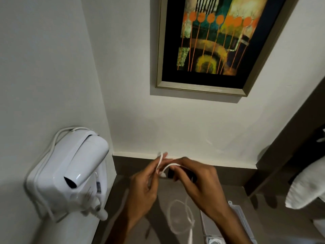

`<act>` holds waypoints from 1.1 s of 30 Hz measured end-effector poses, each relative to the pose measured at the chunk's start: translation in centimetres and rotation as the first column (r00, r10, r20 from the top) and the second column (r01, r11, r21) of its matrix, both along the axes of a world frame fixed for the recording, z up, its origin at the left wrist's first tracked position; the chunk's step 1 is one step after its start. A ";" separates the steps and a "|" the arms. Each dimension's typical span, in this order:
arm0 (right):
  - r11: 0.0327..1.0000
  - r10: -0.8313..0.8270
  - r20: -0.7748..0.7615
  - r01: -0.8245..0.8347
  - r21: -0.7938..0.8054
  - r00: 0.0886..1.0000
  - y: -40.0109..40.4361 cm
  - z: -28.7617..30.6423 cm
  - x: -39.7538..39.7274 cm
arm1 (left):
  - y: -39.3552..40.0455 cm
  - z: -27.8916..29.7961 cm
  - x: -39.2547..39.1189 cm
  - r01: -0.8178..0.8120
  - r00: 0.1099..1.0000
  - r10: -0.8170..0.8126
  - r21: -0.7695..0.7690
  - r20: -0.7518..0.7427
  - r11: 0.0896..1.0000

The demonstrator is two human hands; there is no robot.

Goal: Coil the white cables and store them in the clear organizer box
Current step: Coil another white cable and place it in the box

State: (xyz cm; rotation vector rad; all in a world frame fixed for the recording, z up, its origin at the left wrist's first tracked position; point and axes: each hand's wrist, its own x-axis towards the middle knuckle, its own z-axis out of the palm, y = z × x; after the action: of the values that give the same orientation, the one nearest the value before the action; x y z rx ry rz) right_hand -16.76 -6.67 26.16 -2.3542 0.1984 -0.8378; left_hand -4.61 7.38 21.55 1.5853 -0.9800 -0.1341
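- hair dryer [70,175] hangs on the wall at 9 o'clock.
- left hand [142,189] pinches a white cable [164,169] above the surface [140,166].
- right hand [198,184] pinches the same cable; a loop [179,217] dangles at 6 o'clock.
- clear box [237,219] sits at 5 o'clock, partly hidden.

Open counter [133,166] lies between the dryer [70,173] on the left wall and the box [241,215] at lower right. A cable [181,217] loop lies on the counter between the forearms. A pillow [307,187] bounds the right side. The back wall [175,129] closes the far edge.
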 end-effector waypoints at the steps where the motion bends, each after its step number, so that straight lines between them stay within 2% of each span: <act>1: 1.000 -0.029 0.032 0.029 -0.009 0.999 -0.6 0.3 0.3 | 0.0 0.2 -0.3 0.004 1.000 -0.004 0.016 0.012 1.000; 2: 0.998 -0.057 0.066 0.058 -0.014 0.996 -1.2 0.6 0.5 | 0.1 0.4 -0.4 0.047 0.999 -0.047 0.023 -0.025 0.999; 4: 0.998 -0.059 0.094 0.060 -0.002 0.994 -2.5 1.0 0.9 | 0.1 1.0 -0.5 0.221 0.956 -0.215 0.010 -0.202 0.975; 7: 0.999 -0.047 0.080 0.048 -0.020 0.996 -3.8 0.7 1.7 | 0.5 2.2 -0.4 0.423 0.788 -0.441 -0.143 -0.430 0.895; 10: 0.990 -0.056 0.037 0.050 0.135 0.998 -3.8 -1.3 2.4 | 0.5 2.7 -0.2 0.485 0.619 -0.607 -0.365 -0.498 0.795; 12: 0.979 -0.008 -0.073 0.023 0.204 0.997 -2.1 -3.7 2.4 | 0.7 2.7 -0.2 0.480 0.535 -0.674 -0.473 -0.510 0.739; 13: 0.976 0.030 -0.149 0.004 0.217 0.988 -0.9 -5.1 2.1 | 1.0 2.4 -0.2 0.462 0.524 -0.686 -0.508 -0.505 0.727; 14: 0.972 0.068 -0.230 -0.012 0.236 0.971 0.4 -6.2 1.7 | 0.9 2.4 0.1 0.448 0.537 -0.683 -0.519 -0.494 0.728; 15: 0.965 0.100 -0.300 -0.019 0.261 0.949 1.5 -7.1 1.3 | 0.9 2.3 0.4 0.421 0.606 -0.623 -0.466 -0.494 0.778; 17: 0.969 0.094 -0.401 0.009 0.249 0.911 3.1 -7.7 0.3 | -0.4 3.0 1.7 0.307 0.785 -0.404 -0.271 -0.470 0.912; 18: 0.980 0.052 -0.422 0.034 0.194 0.905 3.4 -7.4 -0.1 | -1.0 3.3 2.1 0.254 0.816 -0.310 -0.178 -0.489 0.951; 20: 0.997 -0.053 -0.378 0.069 0.029 0.924 3.3 -5.8 -0.9 | -1.1 3.1 1.6 0.163 0.892 -0.149 -0.004 -0.427 0.987; 22: 0.992 -0.108 -0.252 0.087 -0.094 0.962 2.2 -3.1 -1.4 | 0.0 0.9 0.0 0.164 0.961 -0.137 0.095 -0.239 0.982; 24: 0.974 -0.154 -0.123 0.129 -0.187 0.980 0.2 -0.7 -1.2 | 0.2 1.0 -1.5 0.207 0.958 -0.171 0.143 -0.229 0.968; 26: 0.960 -0.184 -0.029 0.173 -0.221 0.982 -2.3 0.7 -0.4 | -0.6 2.3 -1.8 0.349 0.873 -0.294 0.078 -0.388 0.934; 28: 0.978 -0.164 -0.013 0.160 -0.136 0.986 -4.5 0.7 0.7 | -0.7 3.0 -1.6 0.444 0.735 -0.400 -0.057 -0.548 0.894; 30: 0.992 -0.062 0.002 0.061 0.109 0.998 -5.9 -0.5 1.5 | -0.6 3.3 -1.4 0.481 0.618 -0.528 -0.252 -0.582 0.840; 32: 0.922 0.047 0.035 -0.057 0.383 0.998 -5.9 -2.2 2.0 | -0.6 2.4 -0.9 0.486 0.449 -0.627 -0.414 -0.637 0.769; 33: 0.873 0.082 0.048 -0.095 0.479 0.995 -5.3 -3.3 2.1 | -0.5 2.4 -0.7 0.468 0.407 -0.655 -0.470 -0.637 0.748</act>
State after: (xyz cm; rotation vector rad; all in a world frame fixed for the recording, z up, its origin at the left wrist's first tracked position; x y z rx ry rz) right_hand -14.65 -11.95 22.86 -1.8679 0.2535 -0.6798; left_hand -5.32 6.86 23.93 0.7386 -0.7343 -1.0882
